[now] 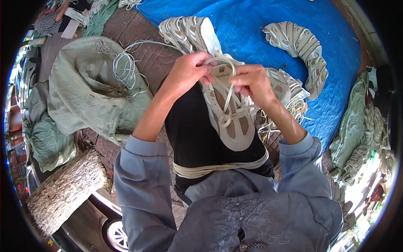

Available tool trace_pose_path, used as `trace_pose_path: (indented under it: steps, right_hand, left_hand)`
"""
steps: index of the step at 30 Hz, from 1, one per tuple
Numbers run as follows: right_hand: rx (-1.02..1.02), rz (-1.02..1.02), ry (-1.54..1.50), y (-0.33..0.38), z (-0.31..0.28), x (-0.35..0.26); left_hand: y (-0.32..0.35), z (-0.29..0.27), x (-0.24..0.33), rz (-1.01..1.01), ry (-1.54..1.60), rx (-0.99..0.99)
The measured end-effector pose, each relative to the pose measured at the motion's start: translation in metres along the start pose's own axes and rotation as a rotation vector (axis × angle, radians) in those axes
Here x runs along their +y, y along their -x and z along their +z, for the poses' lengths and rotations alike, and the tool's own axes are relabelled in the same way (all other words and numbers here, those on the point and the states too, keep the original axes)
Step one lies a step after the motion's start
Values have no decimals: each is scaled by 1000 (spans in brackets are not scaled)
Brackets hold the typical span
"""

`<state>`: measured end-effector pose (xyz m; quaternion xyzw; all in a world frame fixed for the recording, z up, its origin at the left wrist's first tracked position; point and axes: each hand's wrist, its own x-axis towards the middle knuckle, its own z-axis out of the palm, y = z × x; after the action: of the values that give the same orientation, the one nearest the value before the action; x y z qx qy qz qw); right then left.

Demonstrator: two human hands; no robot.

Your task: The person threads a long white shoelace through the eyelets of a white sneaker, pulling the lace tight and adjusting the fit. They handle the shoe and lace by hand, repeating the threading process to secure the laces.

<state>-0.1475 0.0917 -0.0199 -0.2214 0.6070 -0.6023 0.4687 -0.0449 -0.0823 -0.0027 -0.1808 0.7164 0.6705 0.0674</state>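
A pale grey-and-tan shoe upper (228, 113) lies lengthwise on the person's lap, toe end toward the body, resting on the black trouser leg (189, 130) so the eyelet rows face up where both hands can get at them. A flat white lace (229, 98) runs through the eyelets and loops up over the tongue. The left hand (189, 69) is pinched shut on the loop at the top of the upper, apparently keeping it taut, while the right hand (251, 82) is closed on the lace strand beside it, fingers curled and close to the left ones. More uppers of the same kind lie just beyond in a stack (189, 33) and in a curved row (300, 46) on a blue tarpaulin (252, 25), within easy reach. To the left a green woven sack (84, 88) sags open with a tangle of loose white laces (126, 67) on it. A tree stump (65, 191) stands at lower left, and another sack with cord (361, 130) sits on the right
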Motion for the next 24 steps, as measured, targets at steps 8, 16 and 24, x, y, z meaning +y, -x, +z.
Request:
trace_pose_path:
  steps: [8,16,24]
  right_hand:
    - [7,2,-232,-30,-24,-5]
    - [24,-11,-127,-28,-29,-3]
    - [26,-41,-80,-19,-22,2]
  left_hand:
    - [8,-11,-1,-113,294,152]
    - [67,66,-16,458,-678,360]
    - [74,99,-35,371,-999,342]
